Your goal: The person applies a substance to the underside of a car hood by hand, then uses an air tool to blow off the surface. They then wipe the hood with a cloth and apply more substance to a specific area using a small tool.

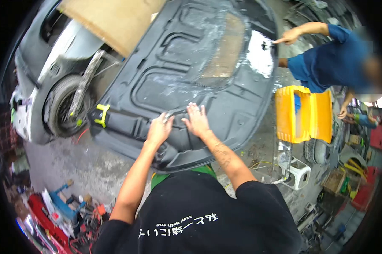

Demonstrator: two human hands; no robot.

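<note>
A large dark moulded panel, looking like the underside of a car hood, lies in front of me. My left hand rests on its near part with fingers apart. Beside it, my right hand is spread flat on the same panel, fingers pointing away from me. Neither hand grips anything. A brown, see-through-looking patch lies farther up the panel, with whitish smears around it. Yellow-green tape-like strips sit at the panel's left edge.
At right, another person in blue points at a glossy white area on the panel. A yellow bin and white stool stand below. Left are a car body with a wheel and a brown board; tools clutter the lower left.
</note>
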